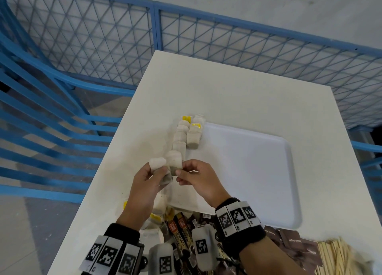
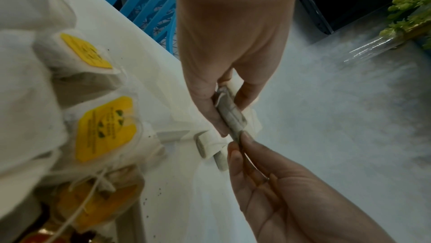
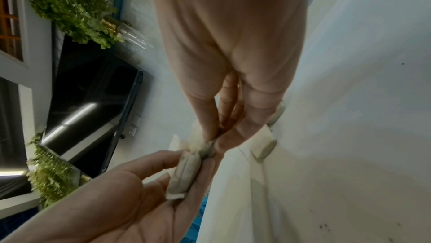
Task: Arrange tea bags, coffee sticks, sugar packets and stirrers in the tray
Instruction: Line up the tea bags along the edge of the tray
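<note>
My left hand (image 1: pixel 157 172) grips a small stack of white tea bags (image 1: pixel 158 164) above the table's left side. My right hand (image 1: pixel 180 174) pinches the outermost tea bag (image 1: pixel 175 161) of that stack between thumb and forefinger. In the left wrist view the stack (image 2: pixel 231 112) sits edge-on in the left hand's fingers (image 2: pixel 210 110), with the right hand (image 2: pixel 240 141) pinching its lower end. The right wrist view shows the same pinch (image 3: pixel 211 147) and the stack (image 3: pixel 185 171). A row of tea bags (image 1: pixel 182 134) lies along the left edge of the white tray (image 1: pixel 258 171).
At the table's near edge lie loose tea bags with yellow tags (image 1: pixel 159 205), coffee sticks (image 1: pixel 179 231), brown sugar packets (image 1: pixel 293 245) and wooden stirrers (image 1: pixel 339 256). A blue mesh fence (image 1: pixel 103 47) stands behind and to the left of the table.
</note>
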Demonstrator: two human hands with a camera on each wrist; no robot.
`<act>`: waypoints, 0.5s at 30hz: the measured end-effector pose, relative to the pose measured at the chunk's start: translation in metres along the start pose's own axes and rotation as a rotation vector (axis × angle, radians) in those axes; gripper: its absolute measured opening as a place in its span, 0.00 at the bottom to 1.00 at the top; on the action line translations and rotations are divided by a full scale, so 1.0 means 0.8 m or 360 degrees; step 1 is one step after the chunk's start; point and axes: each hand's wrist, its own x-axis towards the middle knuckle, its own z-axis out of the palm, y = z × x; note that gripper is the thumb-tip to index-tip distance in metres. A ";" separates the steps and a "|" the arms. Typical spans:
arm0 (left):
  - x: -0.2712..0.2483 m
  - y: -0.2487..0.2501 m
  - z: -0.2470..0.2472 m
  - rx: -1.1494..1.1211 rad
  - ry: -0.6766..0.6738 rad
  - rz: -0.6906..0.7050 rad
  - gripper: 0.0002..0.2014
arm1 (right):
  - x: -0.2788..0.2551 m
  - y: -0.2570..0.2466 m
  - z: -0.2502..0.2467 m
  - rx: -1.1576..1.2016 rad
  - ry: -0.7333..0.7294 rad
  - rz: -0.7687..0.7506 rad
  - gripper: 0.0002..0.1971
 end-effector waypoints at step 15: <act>-0.003 0.000 -0.011 -0.0065 0.0012 -0.0044 0.05 | 0.059 0.008 -0.049 -0.0078 0.0581 0.0041 0.09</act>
